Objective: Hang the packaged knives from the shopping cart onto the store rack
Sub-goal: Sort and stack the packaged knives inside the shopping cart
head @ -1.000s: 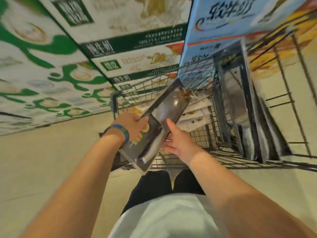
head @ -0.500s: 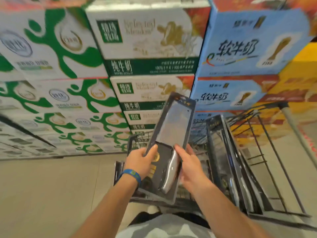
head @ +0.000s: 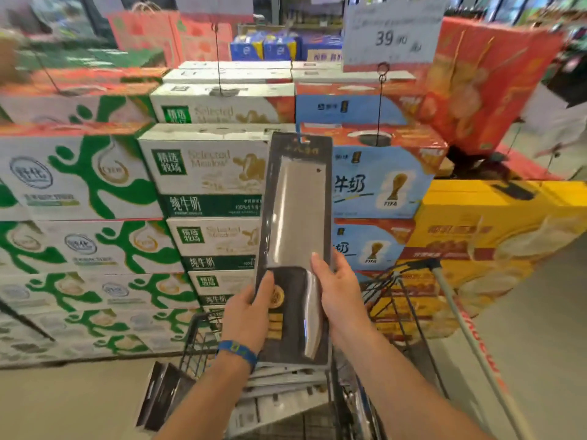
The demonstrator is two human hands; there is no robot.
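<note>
Raised upright above the shopping cart (head: 409, 315), the packaged knife (head: 293, 249) is grasped by left hand (head: 249, 312) and right hand (head: 340, 290); hanging remains undone, no rack visible.

Packaged knife (head: 295, 217) upright between hands (head: 247, 309) (head: 340, 296)

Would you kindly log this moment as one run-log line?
left hand: grips knife pack | right hand: grips knife pack | knife pack: upright over cart | rack: unseen
</note>
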